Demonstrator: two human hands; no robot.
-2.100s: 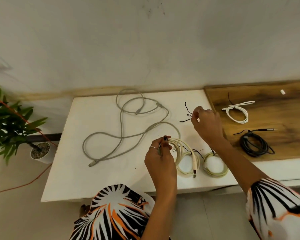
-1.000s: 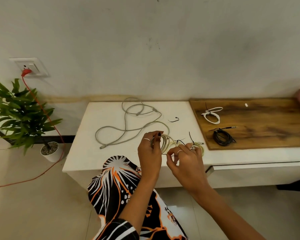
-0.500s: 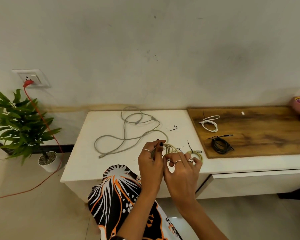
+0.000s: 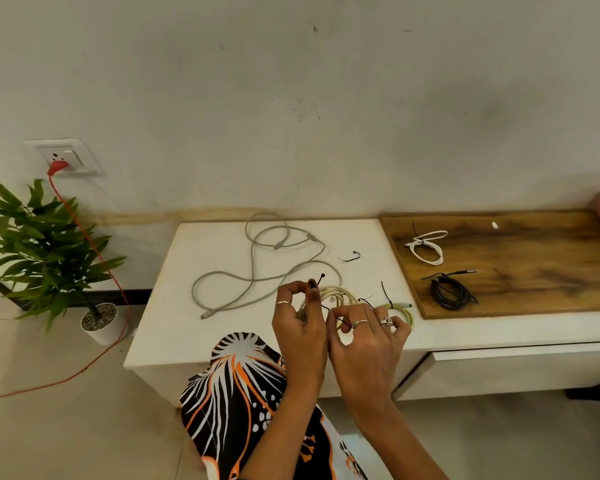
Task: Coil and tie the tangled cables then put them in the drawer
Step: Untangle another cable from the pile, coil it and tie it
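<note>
A scuffed, off-white plaster wall rises beyond the fingertips. Under them stands a low white cabinet; to their right lies a brown wooden countertop. Far left, a leafy green potted plant sits on pale floor tiles below a white wall socket.

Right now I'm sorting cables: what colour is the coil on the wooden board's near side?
Black coil, head view.

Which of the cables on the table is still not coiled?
The long grey cable, sprawled in loose loops on the white tabletop. The white cable and black cable on the wooden board are coiled bundles.
</note>
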